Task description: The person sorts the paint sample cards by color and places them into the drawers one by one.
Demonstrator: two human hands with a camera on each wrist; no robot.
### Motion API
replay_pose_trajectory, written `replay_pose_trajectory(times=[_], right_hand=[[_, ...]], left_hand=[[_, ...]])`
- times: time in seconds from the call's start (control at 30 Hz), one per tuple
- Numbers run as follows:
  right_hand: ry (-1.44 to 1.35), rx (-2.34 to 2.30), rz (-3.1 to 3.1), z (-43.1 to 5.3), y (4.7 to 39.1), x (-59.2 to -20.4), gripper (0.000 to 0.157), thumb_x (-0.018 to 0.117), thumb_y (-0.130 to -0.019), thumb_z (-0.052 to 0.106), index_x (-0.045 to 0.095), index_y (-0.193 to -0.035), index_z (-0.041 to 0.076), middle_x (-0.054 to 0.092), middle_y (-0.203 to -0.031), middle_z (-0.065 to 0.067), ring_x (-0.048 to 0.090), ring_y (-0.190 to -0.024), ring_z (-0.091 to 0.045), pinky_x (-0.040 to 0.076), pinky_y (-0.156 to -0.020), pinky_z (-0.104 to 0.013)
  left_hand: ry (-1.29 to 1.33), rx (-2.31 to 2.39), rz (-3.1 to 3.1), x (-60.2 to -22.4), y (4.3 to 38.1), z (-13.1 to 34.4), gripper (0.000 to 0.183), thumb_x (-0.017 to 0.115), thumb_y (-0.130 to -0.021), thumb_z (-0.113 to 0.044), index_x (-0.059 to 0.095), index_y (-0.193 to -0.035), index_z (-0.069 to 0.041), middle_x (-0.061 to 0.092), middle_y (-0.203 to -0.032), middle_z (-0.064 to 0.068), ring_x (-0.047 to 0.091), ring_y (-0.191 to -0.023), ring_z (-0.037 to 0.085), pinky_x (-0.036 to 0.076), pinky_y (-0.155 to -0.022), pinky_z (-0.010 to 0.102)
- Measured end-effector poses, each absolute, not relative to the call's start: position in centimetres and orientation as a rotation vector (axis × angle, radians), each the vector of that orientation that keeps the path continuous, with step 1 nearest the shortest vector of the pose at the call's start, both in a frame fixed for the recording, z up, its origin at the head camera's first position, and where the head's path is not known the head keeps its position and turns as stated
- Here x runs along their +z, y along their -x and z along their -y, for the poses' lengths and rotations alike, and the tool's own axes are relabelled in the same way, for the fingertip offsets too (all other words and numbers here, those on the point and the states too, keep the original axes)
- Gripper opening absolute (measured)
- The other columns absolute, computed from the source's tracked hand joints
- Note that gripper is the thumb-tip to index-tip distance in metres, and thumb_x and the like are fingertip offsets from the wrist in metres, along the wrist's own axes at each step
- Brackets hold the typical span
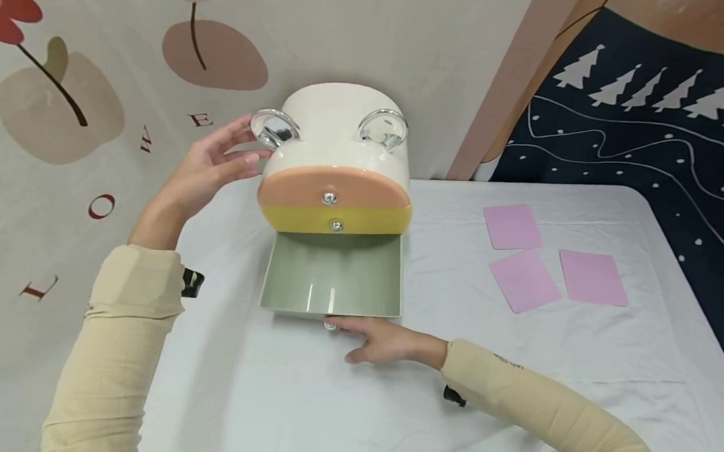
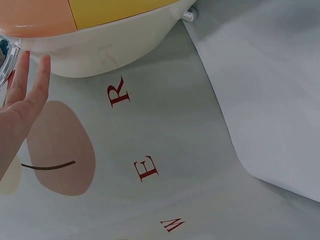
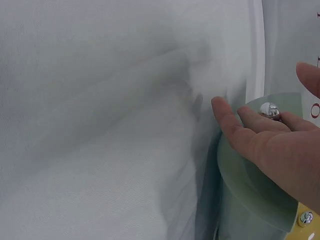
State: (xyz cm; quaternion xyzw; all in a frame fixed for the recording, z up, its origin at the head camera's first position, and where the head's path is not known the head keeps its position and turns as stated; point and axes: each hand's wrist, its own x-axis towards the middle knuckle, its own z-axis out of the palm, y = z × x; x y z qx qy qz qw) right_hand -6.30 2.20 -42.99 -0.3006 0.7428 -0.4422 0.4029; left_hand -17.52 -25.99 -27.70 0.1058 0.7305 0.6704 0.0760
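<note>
A small white drawer cabinet (image 1: 343, 128) with two silver ring-shaped ears stands at the wall. Its front has an orange drawer (image 1: 296, 186), a yellow drawer (image 1: 294, 218) and a green drawer (image 1: 334, 279), each with a silver knob. The green drawer is pulled out and its inside looks bare. My left hand (image 1: 219, 158), fingers fairly straight, rests against the cabinet's left ear (image 1: 275, 127) and side. Along the green drawer's front, beside its knob (image 3: 270, 110), my right hand (image 1: 386, 341) lays its extended fingers (image 3: 230, 120); the thumb stands apart.
Three pink square cards (image 1: 523, 281) lie on the white cloth (image 1: 449, 425) to the right of the cabinet. A patterned wall covering (image 1: 138, 115) rises behind and to the left. Dark fabric with white trees (image 1: 629, 138) hangs beyond the table's right edge.
</note>
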Motion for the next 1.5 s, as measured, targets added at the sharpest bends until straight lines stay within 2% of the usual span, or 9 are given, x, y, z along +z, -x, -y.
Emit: replay_pose_trajectory(times=[0.27, 0.47, 0.67, 0.83, 1.03, 1.23, 1.33, 1.43, 1.5], right_hand=[[0.768, -1.237, -1.711, -3.0, 6.9, -41.2, 0.046, 0.058, -0.088, 0.002, 0.046, -0.132, 0.002, 0.049, -0.127, -0.015, 0.053, -0.110, -0.031, 0.048, -0.082, -0.021], [0.744, -1.381, -1.644, -5.4, 8.8, -38.5, 0.032, 0.053, -0.088, -0.002, 0.052, -0.119, -0.009, 0.060, -0.108, -0.021, 0.059, -0.097, -0.027, 0.052, -0.080, -0.033], [0.691, -1.502, -1.713, -9.2, 11.4, -36.5, 0.032, 0.049, -0.091, 0.000, 0.049, -0.119, -0.014, 0.062, -0.105, -0.022, 0.060, -0.094, -0.033, 0.050, -0.082, -0.046], [0.596, -1.561, -1.840, -12.8, 13.1, -35.6, 0.031, 0.049, -0.092, 0.003, 0.049, -0.120, -0.011, 0.062, -0.105, -0.022, 0.060, -0.095, -0.030, 0.050, -0.084, -0.044], [0.465, -1.643, -1.983, -18.5, 15.1, -36.5, 0.031, 0.052, -0.090, 0.000, 0.047, -0.119, -0.012, 0.065, -0.099, -0.011, 0.063, -0.091, -0.021, 0.052, -0.080, -0.034], [0.150, -1.641, -2.180, -25.0, 16.1, -37.9, 0.022, 0.058, -0.090, 0.011, 0.056, -0.112, 0.009, 0.061, -0.094, 0.004, 0.059, -0.085, -0.010, 0.052, -0.075, -0.024], [-0.012, -1.511, -2.297, -27.8, 16.2, -39.2, 0.035, 0.059, -0.090, 0.022, 0.050, -0.120, 0.007, 0.056, -0.094, 0.008, 0.052, -0.086, -0.010, 0.048, -0.075, -0.021], [-0.117, -1.331, -2.402, -29.6, 16.1, -40.8, 0.057, 0.060, -0.089, 0.032, 0.039, -0.131, 0.000, 0.052, -0.094, 0.004, 0.047, -0.084, -0.015, 0.045, -0.071, -0.024], [-0.167, -1.255, -2.437, -30.4, 15.8, -41.8, 0.065, 0.062, -0.087, 0.035, 0.036, -0.134, -0.003, 0.050, -0.094, 0.001, 0.045, -0.080, -0.015, 0.044, -0.067, -0.025]], left_hand=[[-0.315, 1.990, -2.207, -27.6, 17.5, 25.9, 0.065, 0.059, -0.088, -0.004, 0.028, -0.144, -0.015, 0.037, -0.132, 0.013, 0.053, -0.111, 0.014, 0.048, -0.086, 0.021], [-0.313, 1.986, -2.210, -27.6, 17.5, 26.0, 0.065, 0.058, -0.088, -0.004, 0.028, -0.144, -0.014, 0.037, -0.131, 0.013, 0.054, -0.110, 0.013, 0.048, -0.086, 0.021], [-0.311, 1.975, -2.217, -27.7, 17.4, 26.0, 0.066, 0.059, -0.089, -0.005, 0.026, -0.145, -0.014, 0.037, -0.132, 0.013, 0.054, -0.110, 0.012, 0.048, -0.085, 0.020], [-0.310, 1.995, -2.196, -27.8, 17.5, 26.1, 0.066, 0.058, -0.089, -0.004, 0.026, -0.145, -0.014, 0.036, -0.132, 0.013, 0.054, -0.110, 0.012, 0.048, -0.085, 0.020], [-0.325, 1.995, -2.194, -27.7, 17.5, 26.1, 0.065, 0.058, -0.089, -0.004, 0.026, -0.145, -0.014, 0.036, -0.134, 0.014, 0.054, -0.109, 0.011, 0.048, -0.085, 0.020], [-0.342, 2.014, -2.182, -27.8, 17.6, 26.1, 0.065, 0.057, -0.089, -0.002, 0.026, -0.145, -0.012, 0.037, -0.132, 0.014, 0.054, -0.110, 0.014, 0.048, -0.084, 0.020], [-0.348, 2.018, -2.180, -27.8, 17.6, 26.1, 0.065, 0.057, -0.089, -0.002, 0.026, -0.145, -0.012, 0.038, -0.131, 0.014, 0.054, -0.110, 0.014, 0.048, -0.084, 0.020], [-0.346, 2.017, -2.177, -27.8, 17.7, 26.1, 0.064, 0.057, -0.089, -0.002, 0.026, -0.145, -0.012, 0.038, -0.131, 0.014, 0.054, -0.109, 0.012, 0.048, -0.084, 0.020], [-0.346, 2.017, -2.174, -27.9, 17.7, 26.1, 0.064, 0.057, -0.089, -0.002, 0.026, -0.145, -0.012, 0.038, -0.132, 0.014, 0.054, -0.109, 0.012, 0.048, -0.084, 0.020]])
